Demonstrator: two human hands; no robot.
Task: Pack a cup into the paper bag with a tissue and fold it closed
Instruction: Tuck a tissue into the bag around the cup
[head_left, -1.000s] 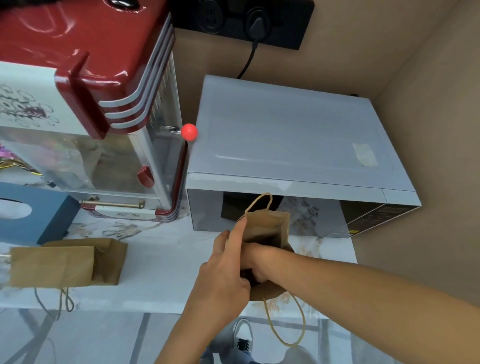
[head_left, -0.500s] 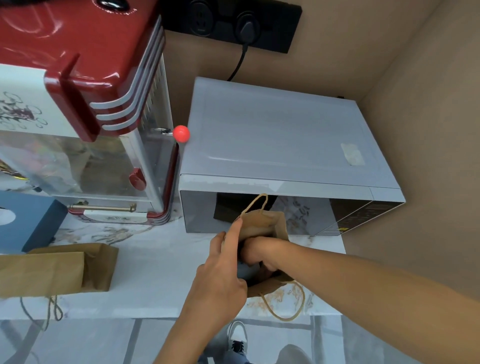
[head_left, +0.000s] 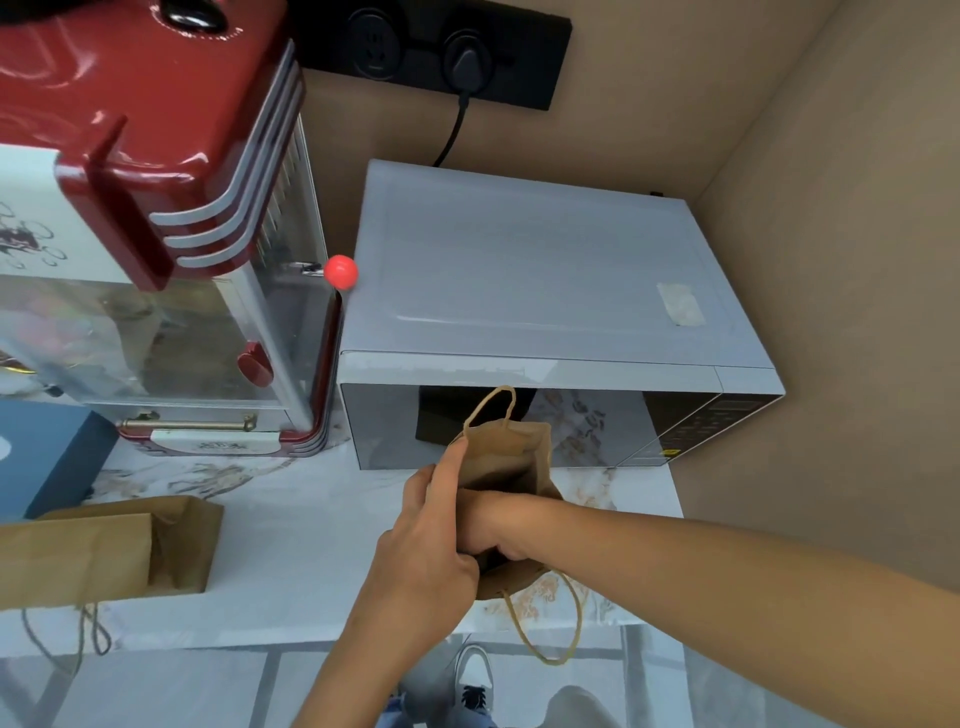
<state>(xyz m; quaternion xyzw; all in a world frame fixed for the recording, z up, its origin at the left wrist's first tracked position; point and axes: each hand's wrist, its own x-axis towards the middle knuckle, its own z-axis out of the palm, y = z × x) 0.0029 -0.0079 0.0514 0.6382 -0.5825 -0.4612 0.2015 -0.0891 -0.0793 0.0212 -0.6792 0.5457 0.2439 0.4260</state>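
Since the earlier frame our right hand (head_left: 488, 525) has sunk a little further into the paper bag (head_left: 511, 457), while our left hand (head_left: 431, 551) keeps its place at the bag's mouth. We have the right hand buried past the knuckles in the opening, fingers curled down out of sight; whether it holds anything we cannot tell, and no cup or tissue shows. We pinch the left edge of the bag with the left hand, closed on the paper, the forefinger stretched up along the rim.

We see the bag standing upright on the marble counter (head_left: 311, 525), just in front of the microwave (head_left: 540, 291), one twine handle rising against the microwave door, the other dangling over the counter's front edge. To the left of the microwave, touching its side, stands a red popcorn machine (head_left: 156, 156). Well left of the microwave, near the counter's front, a second paper bag (head_left: 104, 551) lies flat, and behind it sits a blue box (head_left: 47, 457).
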